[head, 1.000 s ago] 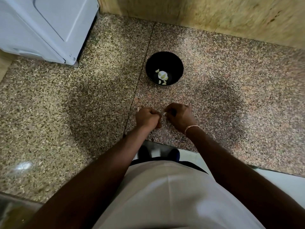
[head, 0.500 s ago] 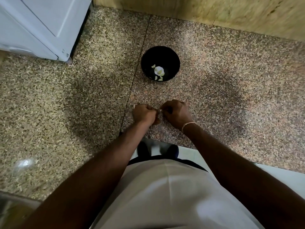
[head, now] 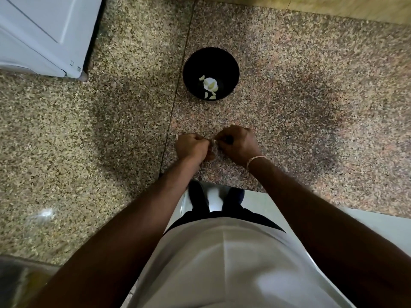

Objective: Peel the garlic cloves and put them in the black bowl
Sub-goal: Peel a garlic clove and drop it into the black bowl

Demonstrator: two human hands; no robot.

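Left hand [head: 193, 147] and right hand [head: 238, 145] side by side over the near edge of the tabletop [head: 311, 112], knuckles up, fingers curled in on both. Fingertips meet in the small gap between them. A pale sliver shows there: a clove [head: 214, 142], pinched from both sides; mostly hidden by the fingers, so whether skin is on or off cannot be told. A small pale tip also pokes out at the far left of the left hand; unclear what it is.

Thin pale band [head: 254, 160] on the right wrist.

Bowl [head: 191, 70], black, stands on the tabletop beyond the hands, well apart from them and roughly in line with the gap between them. Inside, on its bottom: several pale peeled cloves [head: 210, 84] bunched together, a couple more lying nearer its near wall.

Tabletop is speckled stone, with a seam running from far to near just left of the bowl and the left hand. White appliance [head: 44, 34] at the far left corner. Wooden wall [head: 333, 7] along the far edge.

Near: the person's white shirt [head: 222, 263], dark shoes [head: 200, 196] below the tabletop edge.
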